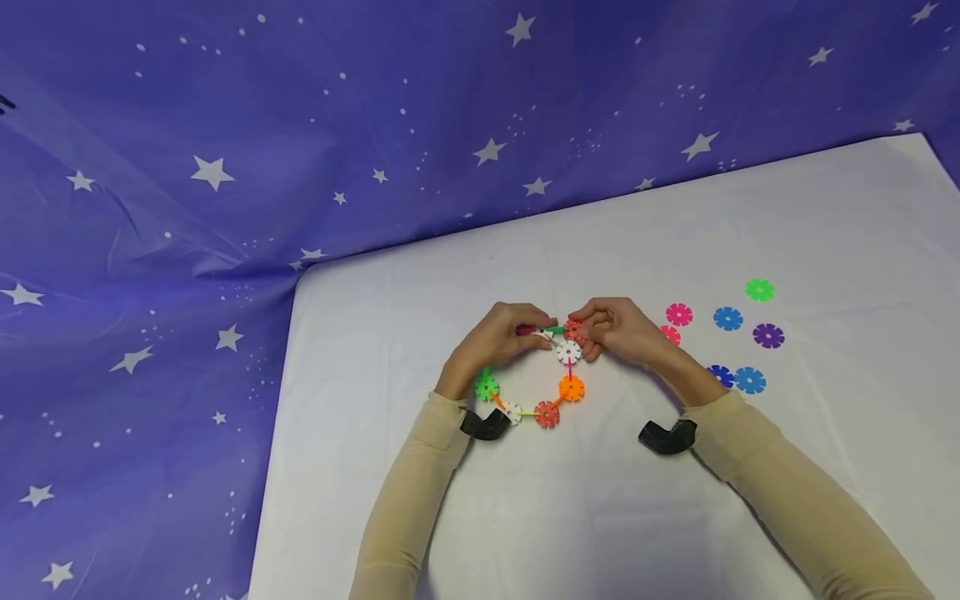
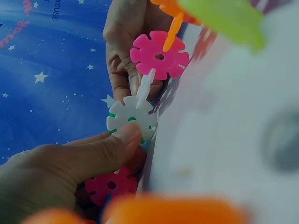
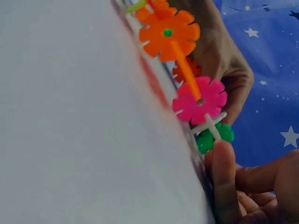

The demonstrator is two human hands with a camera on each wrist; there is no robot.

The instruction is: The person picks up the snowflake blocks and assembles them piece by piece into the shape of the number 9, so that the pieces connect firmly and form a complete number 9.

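colourful notched discs [image 1: 722, 322] on white tabletop [image 1: 525, 517]

Half-hidden discs, a close-up blur
From where I stood, the left grip [image 1: 504, 333] covered part of the disc ring [image 1: 547, 414], and the right forearm [image 1: 688, 377] hid some of a dark-blue disc [image 1: 722, 374]; seen from the left wrist, a lime-green piece [image 2: 226, 21] was badly blurred.

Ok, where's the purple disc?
In the head view, the purple disc lies right of the right hand, on the white table, just below the loose green disc.
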